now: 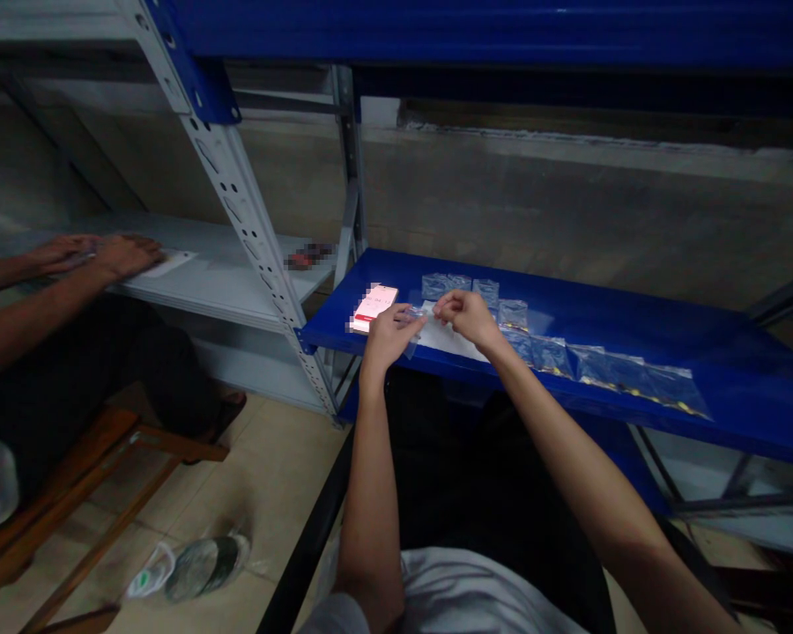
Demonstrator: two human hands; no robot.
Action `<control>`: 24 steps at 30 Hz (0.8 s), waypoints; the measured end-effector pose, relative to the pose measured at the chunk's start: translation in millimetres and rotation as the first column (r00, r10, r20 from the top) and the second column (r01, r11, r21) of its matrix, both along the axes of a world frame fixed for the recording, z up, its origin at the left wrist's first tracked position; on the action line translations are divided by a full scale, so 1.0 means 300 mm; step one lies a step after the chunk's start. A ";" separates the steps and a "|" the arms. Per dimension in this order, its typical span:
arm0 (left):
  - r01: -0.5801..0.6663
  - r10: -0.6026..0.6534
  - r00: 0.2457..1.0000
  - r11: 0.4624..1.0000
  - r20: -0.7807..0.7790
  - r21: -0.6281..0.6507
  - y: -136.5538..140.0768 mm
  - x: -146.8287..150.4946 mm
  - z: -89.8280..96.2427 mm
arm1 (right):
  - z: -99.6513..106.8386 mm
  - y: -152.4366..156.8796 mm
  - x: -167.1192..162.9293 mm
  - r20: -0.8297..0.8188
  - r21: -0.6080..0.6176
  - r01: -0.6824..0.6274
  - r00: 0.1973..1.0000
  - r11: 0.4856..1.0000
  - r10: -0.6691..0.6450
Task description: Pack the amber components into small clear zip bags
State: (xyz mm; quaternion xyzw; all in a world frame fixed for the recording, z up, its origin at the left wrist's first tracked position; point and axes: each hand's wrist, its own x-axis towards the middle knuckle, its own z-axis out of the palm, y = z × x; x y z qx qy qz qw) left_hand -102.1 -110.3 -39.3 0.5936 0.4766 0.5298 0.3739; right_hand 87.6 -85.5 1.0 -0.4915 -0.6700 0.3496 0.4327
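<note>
My left hand (389, 338) is closed on a small clear plastic bag (412, 343) above the front edge of the blue shelf (588, 304). My right hand (468, 319) is just to the right, fingertips pinched together near the bag. Whatever lies between those fingertips is too small to make out. Under both hands lies a white sheet of paper (446, 338). Behind and right of my hands are several clear bags (548, 354), some with small yellow bits along their lower edges. A lit phone (376, 305) lies left of my left hand.
A perforated grey upright (238, 198) divides my shelf from a grey one (228, 280) on the left. Another person's hands (122, 254) work there over a white sheet. A large clear bottle (204, 563) lies on the floor by a wooden bench (122, 431).
</note>
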 end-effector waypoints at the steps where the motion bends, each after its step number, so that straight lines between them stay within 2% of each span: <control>1: 0.024 -0.023 1.000 1.000 -0.008 0.013 0.000 -0.002 0.004 | 0.015 -0.002 0.006 -0.058 0.004 -0.006 0.998 1.000 0.006; 4: 0.083 -0.082 0.996 0.996 -0.030 0.043 -0.002 -0.003 0.022 | 0.060 -0.010 0.010 -0.099 0.046 -0.060 0.993 0.997 0.065; 9: 0.124 -0.122 0.992 0.989 -0.029 0.085 -0.014 0.008 0.055 | 0.103 -0.021 -0.010 0.091 0.140 -0.202 0.977 0.969 0.190; 11: 0.126 -0.124 0.992 0.988 -0.028 0.088 -0.019 0.010 0.062 | 0.108 -0.025 -0.009 0.091 0.144 -0.224 0.973 0.964 0.212; 14: 0.110 -0.108 0.994 0.990 -0.030 0.086 -0.021 0.005 0.062 | 0.097 -0.021 0.004 -0.005 0.109 -0.181 0.983 0.977 0.183; 17: 0.067 -0.064 0.997 0.993 -0.030 0.100 -0.015 -0.005 0.055 | 0.054 -0.005 0.014 -0.015 0.081 -0.058 0.998 0.995 0.059; 20: 0.016 -0.014 1.000 0.994 -0.021 0.113 -0.006 -0.017 0.048 | 0.001 0.007 0.002 0.213 0.082 -0.007 0.977 0.997 -0.010; 22: 0.001 0.000 1.000 0.993 -0.010 0.119 -0.004 -0.024 0.045 | -0.027 0.005 -0.020 0.402 0.082 -0.028 0.916 0.996 -0.007; 24: -0.007 0.007 1.000 0.992 -0.002 0.122 -0.006 -0.028 0.046 | -0.047 -0.001 -0.046 0.516 0.088 -0.037 0.857 0.995 -0.014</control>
